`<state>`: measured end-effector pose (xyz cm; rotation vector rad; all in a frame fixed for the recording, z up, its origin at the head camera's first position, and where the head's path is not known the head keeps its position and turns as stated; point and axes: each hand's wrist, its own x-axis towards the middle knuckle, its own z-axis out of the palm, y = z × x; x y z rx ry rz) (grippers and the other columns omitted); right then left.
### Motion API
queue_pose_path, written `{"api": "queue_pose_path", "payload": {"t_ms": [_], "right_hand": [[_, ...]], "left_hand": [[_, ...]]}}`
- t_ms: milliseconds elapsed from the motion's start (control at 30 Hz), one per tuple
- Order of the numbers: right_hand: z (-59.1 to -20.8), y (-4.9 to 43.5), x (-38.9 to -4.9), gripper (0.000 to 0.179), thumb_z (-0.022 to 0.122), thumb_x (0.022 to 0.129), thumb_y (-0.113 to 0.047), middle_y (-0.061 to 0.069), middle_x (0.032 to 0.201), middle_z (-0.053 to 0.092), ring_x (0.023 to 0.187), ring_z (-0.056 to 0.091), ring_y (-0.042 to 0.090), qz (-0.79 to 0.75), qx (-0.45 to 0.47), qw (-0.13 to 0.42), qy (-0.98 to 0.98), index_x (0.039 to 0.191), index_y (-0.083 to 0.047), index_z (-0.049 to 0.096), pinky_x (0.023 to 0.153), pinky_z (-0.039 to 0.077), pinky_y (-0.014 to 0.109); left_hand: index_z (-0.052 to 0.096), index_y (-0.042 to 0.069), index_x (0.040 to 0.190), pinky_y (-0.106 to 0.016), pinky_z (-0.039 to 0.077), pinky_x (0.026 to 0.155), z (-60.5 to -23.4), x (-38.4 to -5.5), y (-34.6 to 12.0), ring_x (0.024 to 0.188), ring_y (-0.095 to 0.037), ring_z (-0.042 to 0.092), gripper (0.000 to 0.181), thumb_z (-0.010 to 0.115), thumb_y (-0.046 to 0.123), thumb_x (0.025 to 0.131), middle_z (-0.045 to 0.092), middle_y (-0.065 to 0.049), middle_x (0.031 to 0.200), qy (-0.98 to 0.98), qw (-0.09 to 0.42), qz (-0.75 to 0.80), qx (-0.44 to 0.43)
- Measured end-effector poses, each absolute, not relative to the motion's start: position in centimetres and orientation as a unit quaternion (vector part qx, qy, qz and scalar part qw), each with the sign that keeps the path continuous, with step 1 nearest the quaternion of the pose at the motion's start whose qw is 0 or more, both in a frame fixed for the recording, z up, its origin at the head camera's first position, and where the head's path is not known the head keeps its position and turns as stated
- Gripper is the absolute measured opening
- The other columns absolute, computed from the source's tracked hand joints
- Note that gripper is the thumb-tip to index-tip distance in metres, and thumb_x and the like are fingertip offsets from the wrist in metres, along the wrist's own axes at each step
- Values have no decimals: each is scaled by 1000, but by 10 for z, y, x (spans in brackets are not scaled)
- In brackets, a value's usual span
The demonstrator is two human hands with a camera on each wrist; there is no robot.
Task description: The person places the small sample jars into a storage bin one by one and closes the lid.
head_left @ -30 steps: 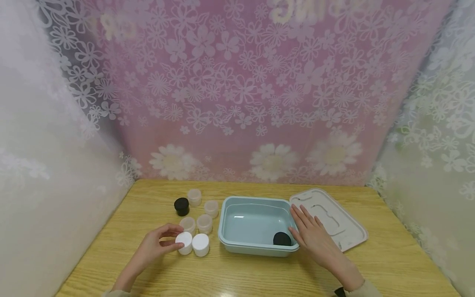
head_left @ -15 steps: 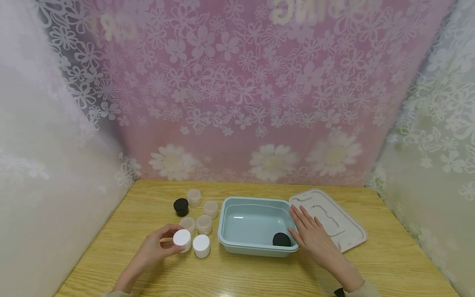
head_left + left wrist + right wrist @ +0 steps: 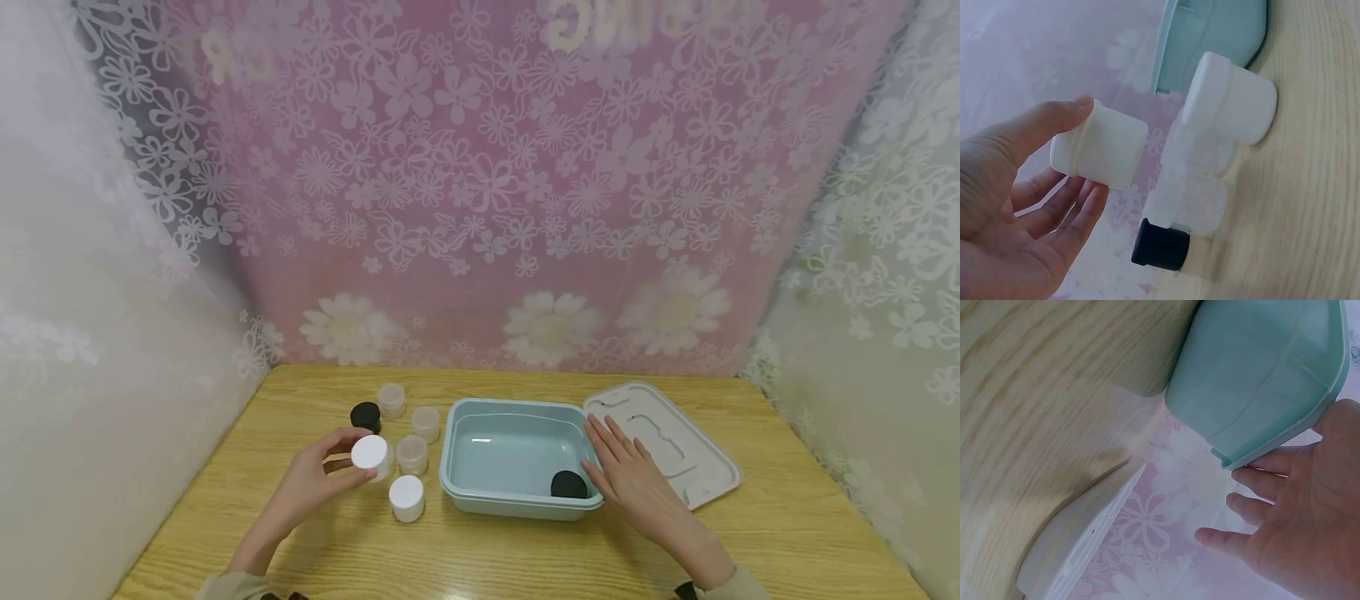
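Note:
Between its thumb and fingers, my left hand holds a small white lidded jar, raised off the table; the left wrist view shows the jar tipped sideways in that frame. A second white jar stands just to its right. Behind are frosted clear jars and a black jar; the held jar hides part of one clear jar. My right hand lies with straight fingers against the right rim of a light blue plastic container. Inside its near right corner sits another black jar.
A pale lid with moulded grooves lies at an angle right of the container, partly under my right hand in the head view. The wooden table ends at a pink floral curtain, with pale curtains on both sides.
My left hand has lifted the white jar from beside the other white jar and moved it up and slightly away from me. The right hand has stayed at the container's rim.

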<state>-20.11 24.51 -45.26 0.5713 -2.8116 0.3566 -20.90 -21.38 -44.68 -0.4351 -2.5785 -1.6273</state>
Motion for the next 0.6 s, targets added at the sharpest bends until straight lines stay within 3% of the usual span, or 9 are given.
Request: {"api": "queue_pose_path", "payload": {"t_ms": [200, 600], "right_hand": [[-453, 245, -201, 61, 56, 105, -30, 17, 160, 37, 149, 30, 40, 120, 198, 127, -965, 155, 0, 37, 110, 33, 71], [-452, 245, -201, 61, 56, 105, -30, 17, 160, 37, 149, 30, 39, 124, 195, 125, -965, 155, -1, 38, 111, 32, 71]], "left_hand": [[63, 14, 131, -36, 58, 96, -438, -213, -204, 114, -26, 62, 53, 85, 24, 84, 66, -6, 121, -832, 29, -532, -153], [62, 12, 134, -29, 57, 96, -424, -230, -173, 115, -31, 63, 56, 86, 22, 84, 66, -8, 121, -822, 24, -539, -182]]}}
